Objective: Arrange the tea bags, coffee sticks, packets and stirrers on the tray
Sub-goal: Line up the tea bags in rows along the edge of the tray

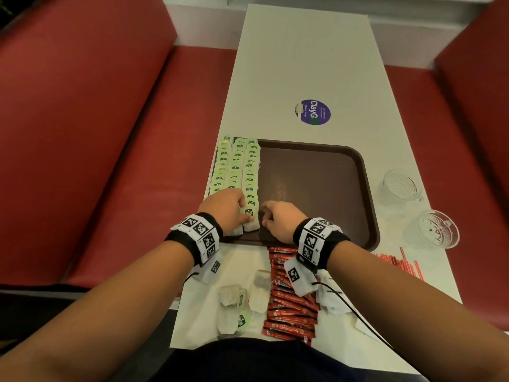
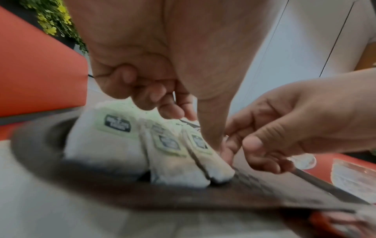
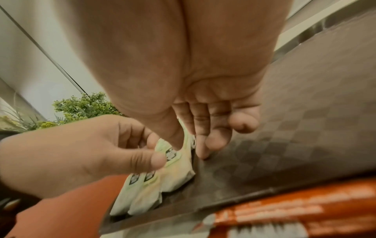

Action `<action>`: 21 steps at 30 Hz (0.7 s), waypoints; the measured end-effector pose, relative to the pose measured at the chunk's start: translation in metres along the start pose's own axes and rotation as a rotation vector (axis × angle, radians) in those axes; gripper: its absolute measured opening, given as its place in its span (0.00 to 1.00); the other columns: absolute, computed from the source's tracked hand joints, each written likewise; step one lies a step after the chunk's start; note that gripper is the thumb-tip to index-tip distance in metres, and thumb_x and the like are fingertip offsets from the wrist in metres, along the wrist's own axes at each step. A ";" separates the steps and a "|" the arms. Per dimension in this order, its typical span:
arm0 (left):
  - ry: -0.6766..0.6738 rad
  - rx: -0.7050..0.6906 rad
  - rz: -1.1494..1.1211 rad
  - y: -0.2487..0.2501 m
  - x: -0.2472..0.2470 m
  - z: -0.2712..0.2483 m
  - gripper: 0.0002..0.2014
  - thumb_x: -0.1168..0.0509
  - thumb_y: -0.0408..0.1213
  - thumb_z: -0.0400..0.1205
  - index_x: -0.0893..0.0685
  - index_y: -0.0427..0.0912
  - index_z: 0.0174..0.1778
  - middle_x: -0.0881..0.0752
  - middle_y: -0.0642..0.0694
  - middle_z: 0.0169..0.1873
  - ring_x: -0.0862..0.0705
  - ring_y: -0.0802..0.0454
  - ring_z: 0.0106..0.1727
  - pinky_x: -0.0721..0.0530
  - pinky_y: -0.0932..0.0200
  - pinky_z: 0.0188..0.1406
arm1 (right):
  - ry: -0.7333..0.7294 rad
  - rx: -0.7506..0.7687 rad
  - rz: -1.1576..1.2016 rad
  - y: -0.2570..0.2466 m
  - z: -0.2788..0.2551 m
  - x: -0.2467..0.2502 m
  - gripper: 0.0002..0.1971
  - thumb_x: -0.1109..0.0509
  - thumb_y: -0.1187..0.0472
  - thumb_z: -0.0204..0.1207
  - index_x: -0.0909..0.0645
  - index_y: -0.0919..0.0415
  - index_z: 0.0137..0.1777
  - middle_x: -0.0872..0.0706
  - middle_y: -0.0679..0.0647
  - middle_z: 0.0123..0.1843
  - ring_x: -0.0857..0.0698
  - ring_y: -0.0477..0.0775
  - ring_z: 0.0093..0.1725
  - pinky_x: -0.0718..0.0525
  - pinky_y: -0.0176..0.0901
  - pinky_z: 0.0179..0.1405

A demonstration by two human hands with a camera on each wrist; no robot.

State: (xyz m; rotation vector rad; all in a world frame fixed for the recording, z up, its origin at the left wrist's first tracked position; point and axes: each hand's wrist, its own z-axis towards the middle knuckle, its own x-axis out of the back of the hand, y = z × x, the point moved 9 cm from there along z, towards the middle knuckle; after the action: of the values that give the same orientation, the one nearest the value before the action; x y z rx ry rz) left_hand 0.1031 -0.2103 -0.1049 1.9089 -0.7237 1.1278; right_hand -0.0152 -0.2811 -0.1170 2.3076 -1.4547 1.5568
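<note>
Three rows of green-labelled tea bags [image 1: 239,166] fill the left side of the brown tray [image 1: 316,188]. The nearest tea bag [image 1: 251,220] of the right row lies at the tray's near edge. My left hand [image 1: 237,206] has curled fingers on the row ends and its thumb at that bag [image 2: 203,145]. My right hand [image 1: 268,216] pinches the same bag [image 3: 177,169], thumb on its label, index fingertip on the tray [image 3: 284,145] beside it. Loose tea bags [image 1: 232,296], red coffee sticks [image 1: 289,307], white packets [image 1: 333,301] and red stirrers [image 1: 399,264] lie on the table.
Two glass cups [image 1: 400,186] [image 1: 438,230] stand right of the tray. A round purple sticker [image 1: 314,111] is on the white table beyond it. Red benches [image 1: 110,133] run along both sides. The tray's right part is bare.
</note>
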 end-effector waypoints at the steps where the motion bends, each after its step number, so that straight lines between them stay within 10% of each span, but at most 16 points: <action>1: -0.029 -0.001 0.046 -0.002 -0.004 -0.005 0.18 0.25 0.59 0.73 0.25 0.53 0.43 0.20 0.54 0.41 0.19 0.52 0.42 0.23 0.55 0.38 | 0.009 0.004 0.022 -0.001 0.001 -0.001 0.17 0.33 0.59 0.82 0.24 0.55 0.70 0.12 0.52 0.58 0.15 0.57 0.59 0.16 0.54 0.62; 6: -0.083 -0.031 0.152 -0.013 -0.015 -0.015 0.18 0.24 0.58 0.71 0.20 0.53 0.46 0.19 0.53 0.47 0.19 0.50 0.46 0.17 0.52 0.46 | -0.008 0.060 -0.028 -0.012 0.003 -0.008 0.06 0.33 0.62 0.81 0.19 0.55 0.56 0.14 0.52 0.53 0.15 0.56 0.53 0.16 0.47 0.55; 21: -0.038 -0.103 0.138 0.001 -0.008 -0.021 0.11 0.37 0.47 0.85 0.13 0.51 0.60 0.16 0.48 0.53 0.17 0.46 0.55 0.18 0.51 0.51 | -0.049 0.064 -0.238 -0.023 0.003 -0.018 0.20 0.33 0.58 0.83 0.20 0.55 0.74 0.32 0.57 0.79 0.22 0.62 0.71 0.23 0.50 0.73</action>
State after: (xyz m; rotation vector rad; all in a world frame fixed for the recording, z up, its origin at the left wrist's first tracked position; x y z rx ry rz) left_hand 0.0894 -0.1925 -0.1051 1.8203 -0.9292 1.1180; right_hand 0.0014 -0.2569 -0.1213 2.4630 -1.1033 1.5113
